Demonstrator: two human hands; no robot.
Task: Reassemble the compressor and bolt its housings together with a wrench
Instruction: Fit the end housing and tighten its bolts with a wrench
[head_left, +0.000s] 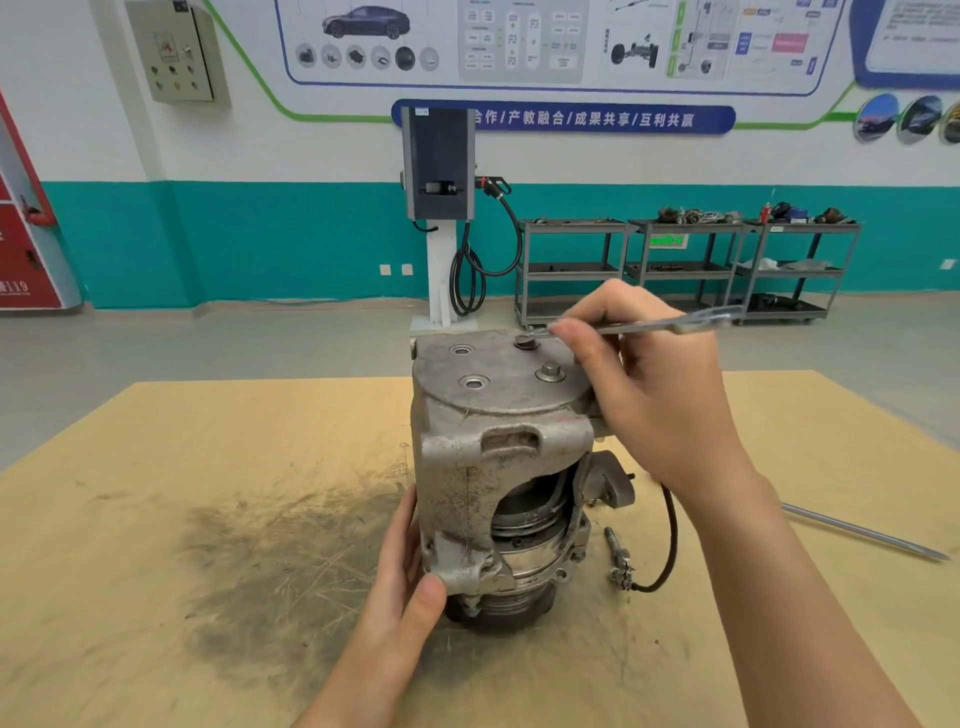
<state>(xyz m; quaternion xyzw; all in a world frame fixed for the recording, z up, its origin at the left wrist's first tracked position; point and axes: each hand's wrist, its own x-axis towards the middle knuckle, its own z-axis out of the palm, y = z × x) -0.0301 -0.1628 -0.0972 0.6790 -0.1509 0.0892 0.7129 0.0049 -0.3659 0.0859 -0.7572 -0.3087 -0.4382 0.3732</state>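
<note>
Right hand (660, 384) pinching wrench (644, 326), head on bolt (526, 341) at 12 o'clock of compressor (498, 467) top. Left hand (408, 566) gripping base at 7 o'clock.

Left hand (402, 577) low with thumb extended; right hand (639, 374) raised, fingers (571, 330) pinched.

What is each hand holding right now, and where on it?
The right hand pinches the wrench on its shank near the head, which sits on a top bolt. The left hand holds the compressor at its lower left side.
</note>
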